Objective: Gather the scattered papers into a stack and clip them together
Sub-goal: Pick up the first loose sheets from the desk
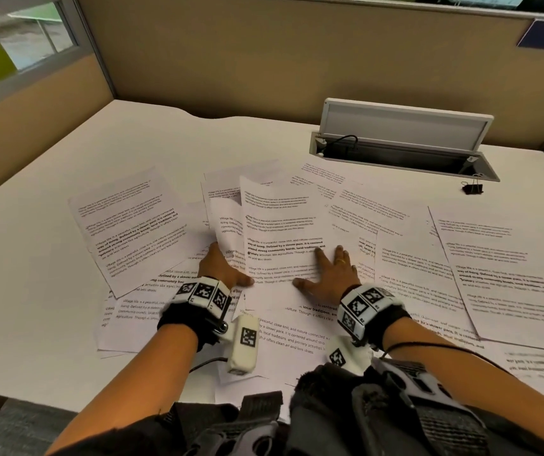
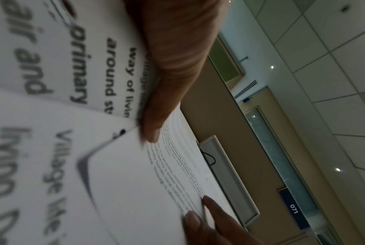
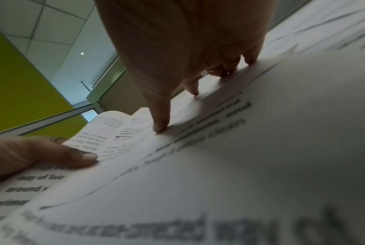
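Several printed white papers lie scattered and overlapping across the white desk [image 1: 50,258]. My left hand [image 1: 222,268] pinches the left edge of a few curled-up sheets [image 1: 227,209], thumb [image 2: 156,102] on top and fingers hidden beneath. Flat on the centre sheet [image 1: 280,225] rests my right hand [image 1: 333,271], its fingers [image 3: 160,122] spread and pressing down. Loose sheets stay at the left [image 1: 125,225] and the right [image 1: 494,264]. A black binder clip [image 1: 472,187] sits alone at the far right, well away from both hands.
An open cable tray [image 1: 405,159] with a raised grey lid [image 1: 405,126] is set into the desk behind the papers. Tan partition walls [image 1: 264,54] close the back and left. The desk's near edge runs under my forearms.
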`<control>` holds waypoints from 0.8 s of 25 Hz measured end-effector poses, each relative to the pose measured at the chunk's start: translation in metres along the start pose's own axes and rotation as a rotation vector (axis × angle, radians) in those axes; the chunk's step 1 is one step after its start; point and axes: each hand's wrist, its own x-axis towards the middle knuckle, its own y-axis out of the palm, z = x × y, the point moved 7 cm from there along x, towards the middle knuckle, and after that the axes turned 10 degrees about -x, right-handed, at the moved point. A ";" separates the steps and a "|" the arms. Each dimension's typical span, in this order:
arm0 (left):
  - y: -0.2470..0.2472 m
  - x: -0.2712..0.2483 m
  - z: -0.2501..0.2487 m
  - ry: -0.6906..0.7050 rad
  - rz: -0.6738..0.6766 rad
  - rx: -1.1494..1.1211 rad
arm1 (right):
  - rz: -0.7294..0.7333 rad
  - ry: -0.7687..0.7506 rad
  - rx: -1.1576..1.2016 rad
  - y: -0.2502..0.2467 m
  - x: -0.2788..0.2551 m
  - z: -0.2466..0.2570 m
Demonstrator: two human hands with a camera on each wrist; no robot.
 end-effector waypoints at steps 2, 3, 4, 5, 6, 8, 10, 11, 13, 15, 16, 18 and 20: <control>0.001 -0.001 -0.002 0.024 0.001 -0.006 | 0.002 -0.016 0.047 -0.002 -0.001 0.004; 0.001 0.000 -0.003 0.038 -0.001 -0.037 | -0.003 -0.021 0.092 -0.005 -0.001 0.004; -0.001 0.000 -0.005 0.042 0.000 -0.082 | -0.014 -0.023 0.161 -0.009 0.001 0.002; -0.005 0.000 -0.007 0.047 0.003 -0.135 | -0.038 -0.015 0.241 -0.014 0.003 -0.003; -0.009 0.000 -0.011 0.054 0.011 -0.189 | -0.075 0.002 0.320 -0.020 0.006 -0.011; -0.022 0.000 -0.021 0.103 0.015 -0.266 | -0.161 0.053 0.451 -0.033 0.008 -0.028; -0.037 0.000 -0.030 0.151 0.001 -0.335 | -0.204 0.092 0.561 -0.042 0.007 -0.041; -0.044 0.001 -0.034 0.173 0.000 -0.378 | -0.203 0.104 0.608 -0.044 0.007 -0.045; -0.056 0.000 -0.042 0.216 0.015 -0.447 | -0.177 0.111 0.705 -0.045 0.010 -0.047; -0.061 -0.003 -0.051 0.260 0.060 -0.481 | -0.107 0.085 0.875 -0.044 0.014 -0.040; -0.061 -0.006 -0.055 0.275 0.092 -0.500 | -0.048 0.055 0.987 -0.042 0.014 -0.032; -0.058 -0.012 -0.063 0.305 0.142 -0.547 | 0.088 -0.016 1.205 -0.042 0.010 -0.012; -0.055 -0.017 -0.065 0.325 0.179 -0.603 | 0.170 -0.075 1.361 -0.045 0.003 0.004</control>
